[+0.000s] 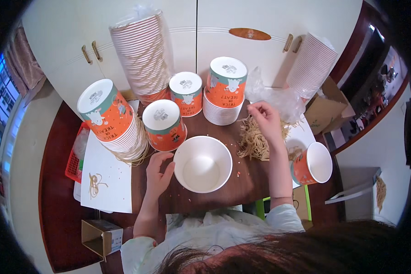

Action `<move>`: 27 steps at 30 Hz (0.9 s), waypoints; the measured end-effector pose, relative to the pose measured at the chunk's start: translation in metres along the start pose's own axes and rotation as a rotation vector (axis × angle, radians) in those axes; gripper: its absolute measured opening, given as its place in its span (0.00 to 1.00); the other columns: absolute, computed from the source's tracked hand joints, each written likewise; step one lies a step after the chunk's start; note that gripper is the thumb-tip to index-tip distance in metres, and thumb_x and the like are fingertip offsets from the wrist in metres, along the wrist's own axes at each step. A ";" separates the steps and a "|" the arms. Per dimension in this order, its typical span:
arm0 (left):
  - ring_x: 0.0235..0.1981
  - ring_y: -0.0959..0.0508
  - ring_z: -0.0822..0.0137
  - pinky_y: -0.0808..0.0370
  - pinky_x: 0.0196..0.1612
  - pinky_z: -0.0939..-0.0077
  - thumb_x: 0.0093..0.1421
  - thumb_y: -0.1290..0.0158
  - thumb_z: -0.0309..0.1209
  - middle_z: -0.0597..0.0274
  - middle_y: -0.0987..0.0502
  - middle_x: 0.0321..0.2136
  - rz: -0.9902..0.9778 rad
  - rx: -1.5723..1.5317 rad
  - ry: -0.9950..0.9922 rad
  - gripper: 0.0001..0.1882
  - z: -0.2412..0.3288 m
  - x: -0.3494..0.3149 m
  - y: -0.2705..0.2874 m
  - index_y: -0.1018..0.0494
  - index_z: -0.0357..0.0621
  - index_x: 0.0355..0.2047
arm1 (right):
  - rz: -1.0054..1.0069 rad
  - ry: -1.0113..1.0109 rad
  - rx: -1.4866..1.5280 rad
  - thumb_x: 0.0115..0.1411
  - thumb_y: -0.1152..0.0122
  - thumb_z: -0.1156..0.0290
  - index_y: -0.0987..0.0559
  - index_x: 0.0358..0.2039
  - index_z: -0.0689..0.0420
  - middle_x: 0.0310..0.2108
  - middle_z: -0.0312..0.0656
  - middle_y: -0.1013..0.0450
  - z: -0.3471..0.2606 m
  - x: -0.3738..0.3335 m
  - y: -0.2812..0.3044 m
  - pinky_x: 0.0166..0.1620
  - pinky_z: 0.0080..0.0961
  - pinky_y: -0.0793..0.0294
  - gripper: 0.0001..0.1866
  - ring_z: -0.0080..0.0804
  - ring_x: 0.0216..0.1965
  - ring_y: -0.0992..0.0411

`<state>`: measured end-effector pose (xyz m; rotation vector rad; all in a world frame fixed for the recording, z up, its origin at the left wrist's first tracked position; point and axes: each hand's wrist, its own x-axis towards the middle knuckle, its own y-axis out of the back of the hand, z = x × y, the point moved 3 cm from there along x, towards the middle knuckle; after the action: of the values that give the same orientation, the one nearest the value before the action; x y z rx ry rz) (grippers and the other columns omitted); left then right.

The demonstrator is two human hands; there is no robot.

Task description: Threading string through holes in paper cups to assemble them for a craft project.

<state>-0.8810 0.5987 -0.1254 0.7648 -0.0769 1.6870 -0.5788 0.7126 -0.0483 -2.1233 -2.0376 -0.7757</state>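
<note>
A white-lined paper tub (203,164) stands upright in front of me on the brown table, its inside showing no contents. My left hand (159,174) is beside its left rim, the fingers slightly curled and the thumb apart from them, holding nothing. My right hand (267,119) is raised over a pile of tan crinkled paper shreds (255,141). Its thumb and fingertips are pinched together; whatever is between them is too small to make out. Another paper tub (318,162), orange outside, lies tilted on the right with its mouth toward me.
Upside-down orange-and-green tubs (164,125) stand behind, some topping stacks. A tall bagged stack of tubs (141,55) leans at the cabinet; another white stack (311,64) stands back right. Tan strands (96,185) lie left. A cardboard box (329,107) is at right, another box (102,238) below left.
</note>
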 end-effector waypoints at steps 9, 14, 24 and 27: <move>0.30 0.27 0.72 0.32 0.29 0.82 0.47 0.46 0.23 0.61 0.28 0.32 -0.077 -0.025 0.033 0.12 0.027 0.027 -0.016 0.27 0.43 0.34 | -0.227 -0.118 0.772 0.54 0.46 0.75 0.29 0.31 0.60 0.23 0.36 0.29 -0.039 -0.010 -0.032 0.28 0.15 0.31 0.04 0.21 0.24 0.30; 0.28 0.28 0.74 0.34 0.25 0.85 0.48 0.45 0.26 0.62 0.27 0.33 -0.188 -0.163 -0.030 0.15 0.043 0.042 -0.042 0.27 0.44 0.38 | -0.305 -0.157 0.785 0.54 0.47 0.75 0.29 0.30 0.61 0.21 0.39 0.29 -0.038 -0.030 -0.056 0.29 0.17 0.30 0.04 0.23 0.24 0.29; 0.33 0.29 0.75 0.32 0.31 0.84 0.54 0.50 0.28 0.63 0.27 0.34 -0.485 -0.605 0.212 0.11 0.034 0.038 -0.066 0.27 0.44 0.38 | -0.315 -0.132 0.772 0.54 0.47 0.77 0.29 0.31 0.62 0.23 0.38 0.29 -0.029 -0.036 -0.075 0.31 0.15 0.31 0.04 0.21 0.26 0.30; 0.32 0.30 0.78 0.33 0.30 0.85 0.53 0.48 0.29 0.65 0.26 0.28 -0.510 -0.400 0.095 0.07 0.028 0.036 -0.060 0.25 0.43 0.33 | -0.312 -0.133 0.766 0.55 0.47 0.77 0.29 0.31 0.61 0.24 0.37 0.29 -0.027 -0.037 -0.081 0.31 0.14 0.31 0.04 0.20 0.25 0.31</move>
<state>-0.8167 0.6338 -0.1054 0.3597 -0.1358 1.1674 -0.6630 0.6760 -0.0623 -1.4736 -2.2489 0.1480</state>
